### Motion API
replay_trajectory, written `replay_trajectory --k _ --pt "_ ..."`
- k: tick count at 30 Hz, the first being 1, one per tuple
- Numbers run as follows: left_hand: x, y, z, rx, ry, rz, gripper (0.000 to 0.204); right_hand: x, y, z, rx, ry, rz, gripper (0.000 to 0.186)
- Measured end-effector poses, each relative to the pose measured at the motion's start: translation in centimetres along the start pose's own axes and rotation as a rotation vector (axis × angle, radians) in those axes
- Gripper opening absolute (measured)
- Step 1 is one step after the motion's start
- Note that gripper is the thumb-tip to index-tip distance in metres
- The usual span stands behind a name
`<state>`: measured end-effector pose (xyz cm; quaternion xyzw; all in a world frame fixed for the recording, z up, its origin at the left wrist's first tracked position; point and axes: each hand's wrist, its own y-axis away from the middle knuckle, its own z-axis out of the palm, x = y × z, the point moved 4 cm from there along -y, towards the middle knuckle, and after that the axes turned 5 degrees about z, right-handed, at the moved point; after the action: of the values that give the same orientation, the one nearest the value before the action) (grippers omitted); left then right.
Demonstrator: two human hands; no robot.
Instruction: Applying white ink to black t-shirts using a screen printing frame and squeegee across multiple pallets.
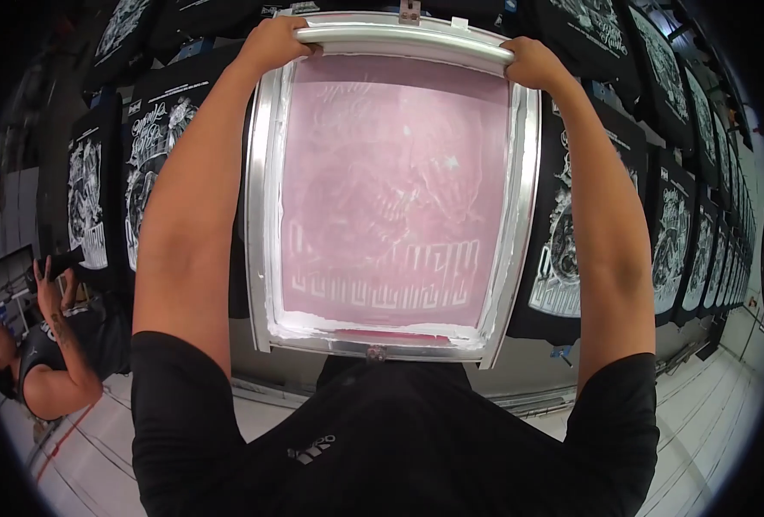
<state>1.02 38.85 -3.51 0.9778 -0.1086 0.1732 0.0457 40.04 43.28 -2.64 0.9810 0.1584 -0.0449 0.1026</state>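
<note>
A squeegee (403,36) with a long silver handle lies across the far end of a screen-printing frame (524,215). Its left end is gripped by my left hand (277,45), fingers wrapped round. My right hand (533,65) is closed on the opposite end, and both arms are stretched forward. Within the metal frame is pink mesh (382,189) bearing a pale stencil of lettering and a figure. White ink (356,330) streaks the mesh's near edge and both sides. The squeegee's blade is hard to make out. Whatever lies beneath the screen is hidden.
Black printed shirts (162,129) lie in rows to the left, with more shirts (567,224) on the right. Metal clamps (409,12) stand at the frame's far edge. At lower left, another person (72,345) holds up a dark device (63,258).
</note>
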Motion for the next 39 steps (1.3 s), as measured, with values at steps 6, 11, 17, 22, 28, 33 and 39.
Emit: replay_trajectory --k 6,11,17,22,28,33,39 --pt "6.0 10.7 -3.7 0.576 -0.059 0.229 0.058 -0.1 -2.3 -4.7 -0.003 -0.121 -0.072 0.050" --pt "15.1 36.2 9.1 -0.927 0.758 -0.044 0.039 0.9 -5.6 -2.2 -0.107 -0.023 -0.068 0.052" --pt "20.9 51.7 20.0 -0.805 1.172 -0.486 0.040 -3.7 -6.7 -1.3 -0.289 0.071 -0.103 0.054" --pt "21.2 51.9 21.2 -0.608 1.361 -0.415 0.033 -8.7 -5.7 0.9 0.050 -0.001 -0.135 0.055" --pt "20.4 53.3 24.0 -0.604 1.247 -0.394 0.035 -10.7 5.1 2.3 -0.060 0.021 -0.198 0.055" --pt "20.5 51.1 22.1 -0.544 1.281 -0.295 0.027 -16.8 23.1 4.5 -0.203 0.000 -0.178 0.047" --pt "21.2 50.0 21.2 -0.681 0.966 -0.349 0.038 -21.8 43.4 8.8 -0.069 -0.123 -0.164 0.034"
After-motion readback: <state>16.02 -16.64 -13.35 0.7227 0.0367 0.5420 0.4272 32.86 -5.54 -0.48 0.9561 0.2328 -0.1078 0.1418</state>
